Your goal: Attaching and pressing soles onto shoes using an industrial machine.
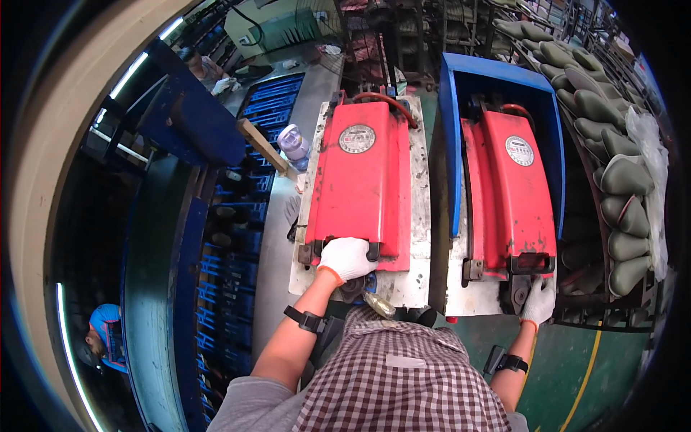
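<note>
Left red cover (360,187): lowered on white base (420,237), near-edge handle (373,252) gripped by curled left hand (348,259) | right red cover (517,194): lowered, near-right corner reached by half-curled right hand (539,301), hold cannot be told | insides hidden

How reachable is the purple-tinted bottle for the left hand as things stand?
Likely yes, if the left hand leaves the black handle: the bottle stands ahead and leftward, beside the red cover, its near side apparently unblocked.

Clear jug (292,142) beside wooden strip (260,145); olive pieces (628,177), probably footwear, stacked right; person in blue (108,334), lower left.
</note>
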Tool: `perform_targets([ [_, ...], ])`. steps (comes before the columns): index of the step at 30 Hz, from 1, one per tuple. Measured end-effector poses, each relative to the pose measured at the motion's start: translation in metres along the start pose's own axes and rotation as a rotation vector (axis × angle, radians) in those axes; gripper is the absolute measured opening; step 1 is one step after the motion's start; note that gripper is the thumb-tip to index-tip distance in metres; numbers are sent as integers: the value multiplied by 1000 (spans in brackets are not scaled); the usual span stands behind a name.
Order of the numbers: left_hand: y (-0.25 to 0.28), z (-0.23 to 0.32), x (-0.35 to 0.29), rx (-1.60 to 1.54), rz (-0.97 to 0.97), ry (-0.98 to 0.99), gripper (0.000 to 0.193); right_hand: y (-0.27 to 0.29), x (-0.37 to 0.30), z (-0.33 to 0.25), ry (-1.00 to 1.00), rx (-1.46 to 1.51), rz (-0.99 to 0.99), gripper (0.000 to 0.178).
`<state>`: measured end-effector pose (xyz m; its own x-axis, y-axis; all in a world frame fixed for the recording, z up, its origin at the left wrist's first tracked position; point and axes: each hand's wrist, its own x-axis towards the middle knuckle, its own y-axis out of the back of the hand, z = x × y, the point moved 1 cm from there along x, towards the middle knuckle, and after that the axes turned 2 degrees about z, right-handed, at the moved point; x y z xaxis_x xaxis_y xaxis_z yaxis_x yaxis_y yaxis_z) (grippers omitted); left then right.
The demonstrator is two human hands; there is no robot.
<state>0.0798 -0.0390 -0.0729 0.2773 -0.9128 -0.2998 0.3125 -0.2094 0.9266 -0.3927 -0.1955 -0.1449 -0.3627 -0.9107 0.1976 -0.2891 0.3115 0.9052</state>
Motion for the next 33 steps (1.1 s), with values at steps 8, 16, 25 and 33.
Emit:
perform_targets([
  [8, 4, 5, -2, 10, -35, 22, 41, -4, 3, 8, 1, -13, 0, 33],
  [16, 1, 2, -1, -2, -24, 16, 50, -3, 3, 5, -35, -7, -47, 34],
  [25, 2, 1, 0, 4, -1, 4, 50, -9, 7, 11, -17, -28, -54, 41],
  [33, 1, 2, -1, 2, -22, 6, 50, -10, 7, 14, -16, -17, -47, 40],
])
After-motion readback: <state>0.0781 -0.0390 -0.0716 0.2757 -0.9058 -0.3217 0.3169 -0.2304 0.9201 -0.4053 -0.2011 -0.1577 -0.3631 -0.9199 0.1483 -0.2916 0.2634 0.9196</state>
